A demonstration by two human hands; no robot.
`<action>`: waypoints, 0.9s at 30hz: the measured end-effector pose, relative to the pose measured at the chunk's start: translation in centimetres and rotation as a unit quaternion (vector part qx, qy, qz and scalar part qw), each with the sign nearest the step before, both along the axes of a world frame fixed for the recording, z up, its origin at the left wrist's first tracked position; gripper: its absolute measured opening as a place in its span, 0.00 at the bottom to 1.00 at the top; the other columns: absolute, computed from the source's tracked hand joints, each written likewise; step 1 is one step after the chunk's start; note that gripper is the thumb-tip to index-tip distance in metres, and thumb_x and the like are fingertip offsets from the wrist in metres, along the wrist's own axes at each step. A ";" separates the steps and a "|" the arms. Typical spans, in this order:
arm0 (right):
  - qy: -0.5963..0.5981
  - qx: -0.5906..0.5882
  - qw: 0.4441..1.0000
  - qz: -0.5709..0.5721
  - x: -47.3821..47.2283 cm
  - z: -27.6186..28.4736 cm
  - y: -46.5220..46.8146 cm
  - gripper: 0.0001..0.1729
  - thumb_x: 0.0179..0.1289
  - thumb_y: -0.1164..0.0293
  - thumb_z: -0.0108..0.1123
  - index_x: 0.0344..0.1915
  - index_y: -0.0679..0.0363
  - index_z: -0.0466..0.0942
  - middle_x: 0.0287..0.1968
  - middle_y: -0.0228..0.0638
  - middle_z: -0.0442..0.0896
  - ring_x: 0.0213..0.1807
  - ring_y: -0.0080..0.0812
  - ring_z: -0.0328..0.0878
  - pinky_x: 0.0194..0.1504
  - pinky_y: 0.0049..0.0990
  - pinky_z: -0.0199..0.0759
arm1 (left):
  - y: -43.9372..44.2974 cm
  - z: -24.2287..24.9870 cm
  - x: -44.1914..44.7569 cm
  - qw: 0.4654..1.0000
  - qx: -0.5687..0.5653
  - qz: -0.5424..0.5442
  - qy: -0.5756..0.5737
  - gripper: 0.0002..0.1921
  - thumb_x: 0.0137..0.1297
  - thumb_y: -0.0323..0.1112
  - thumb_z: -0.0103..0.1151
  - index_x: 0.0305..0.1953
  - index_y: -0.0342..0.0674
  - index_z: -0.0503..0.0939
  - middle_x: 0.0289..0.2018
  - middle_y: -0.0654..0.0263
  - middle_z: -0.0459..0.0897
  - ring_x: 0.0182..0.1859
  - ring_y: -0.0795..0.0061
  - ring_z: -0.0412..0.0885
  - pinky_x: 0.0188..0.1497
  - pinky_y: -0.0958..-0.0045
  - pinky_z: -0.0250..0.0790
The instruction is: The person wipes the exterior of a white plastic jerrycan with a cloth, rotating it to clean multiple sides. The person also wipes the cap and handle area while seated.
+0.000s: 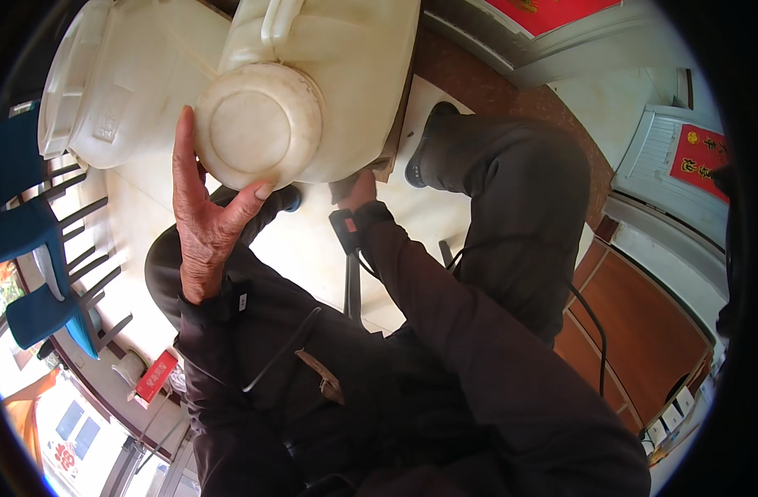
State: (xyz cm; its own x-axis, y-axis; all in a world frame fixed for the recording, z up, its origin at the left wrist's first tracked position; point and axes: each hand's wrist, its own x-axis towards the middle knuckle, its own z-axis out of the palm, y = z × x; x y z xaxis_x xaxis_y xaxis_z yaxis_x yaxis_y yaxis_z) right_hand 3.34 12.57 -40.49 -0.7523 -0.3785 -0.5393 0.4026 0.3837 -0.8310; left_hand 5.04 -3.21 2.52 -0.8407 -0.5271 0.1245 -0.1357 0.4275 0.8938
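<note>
A large off-white plastic jug (360,68) lies tilted before me, its round screw lid (251,130) facing up toward me. My left hand (208,205) spans the lid's lower left rim, thumb on the near edge and fingers along the left side. Lower and to the right, my right hand (360,191) reaches to the jug's underside. Something dark (343,188) shows at its fingers, too indistinct to name. The jug partly hides what lies beneath, where a brown edge (385,166) pokes out.
A second off-white plastic barrel (136,81) adjoins the jug on the left. Blue chairs (43,273) with dark legs line the left side. A black cable (596,323) runs from my right wrist past my knee. A brown cabinet (640,317) stands at right.
</note>
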 end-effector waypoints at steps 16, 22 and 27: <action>-0.160 -0.132 0.870 -0.448 -11.3 12.8 1.3 0.27 0.71 0.54 0.57 0.63 0.55 0.81 0.51 0.29 0.88 0.46 0.28 0.84 0.44 0.28 0.78 | -0.3 0.6 -0.3 0.999 -0.026 0.010 -0.022 0.53 0.66 0.49 0.73 0.82 0.35 0.51 0.79 0.52 0.58 0.77 0.59 0.63 0.78 0.58 0.58; 0.068 -0.084 0.892 -0.439 -16.3 17.1 0.3 0.26 0.70 0.55 0.57 0.56 0.65 0.84 0.51 0.39 0.89 0.49 0.37 0.85 0.53 0.35 0.76 | 0.3 1.1 -0.6 0.999 0.042 0.016 -0.017 0.52 0.65 0.38 0.74 0.82 0.34 0.50 0.76 0.51 0.62 0.75 0.59 0.66 0.77 0.58 0.61; 0.030 -0.194 0.881 -0.430 -17.8 21.9 0.3 0.22 0.72 0.64 0.58 0.59 0.66 0.83 0.56 0.34 0.87 0.57 0.29 0.82 0.58 0.29 0.74 | 0.0 1.2 -0.7 0.998 0.066 0.019 -0.014 0.47 0.68 0.38 0.71 0.81 0.34 0.55 0.73 0.51 0.68 0.70 0.60 0.72 0.72 0.60 0.67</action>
